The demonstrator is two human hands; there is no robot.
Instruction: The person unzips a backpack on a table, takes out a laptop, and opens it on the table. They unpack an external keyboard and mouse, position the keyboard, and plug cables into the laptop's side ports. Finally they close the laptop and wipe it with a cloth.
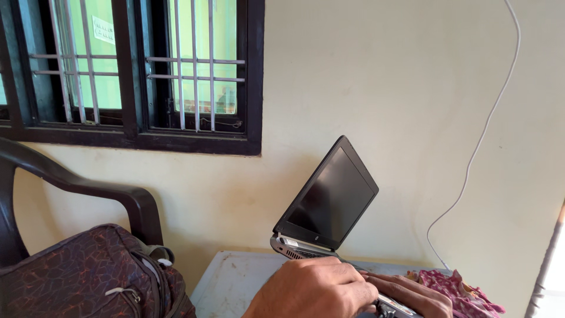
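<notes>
A small laptop (325, 203) is standing open on a pale table (226, 282), and I am taking it as the landmark for everything else. Its dark screen is switched off and is leaning back toward the cream wall (382, 88), while its silver base is lying on the table. The left hand (315, 290) is resting on the front part of this base, palm down, with the fingers bent over the keyboard area; it is pressing or touching the laptop, not closing around it. The right hand (409, 292) is lying just to the right of the left hand, also on the base, with its fingers stretched flat; whether it is gripping the edge I cannot tell, because the bottom of the view is cutting it off. Just right of the laptop, a pink flowered cloth (462, 291) is lying on the table, touching the right hand. Behind the laptop and to its right, a white cable (482, 132) is hanging down the wall. Far left of the laptop, a dark patterned bag (88, 274) is sitting on a black plastic chair (126, 203). Above and left of the laptop, a black-framed window (132, 70) with bars is showing green light.
</notes>
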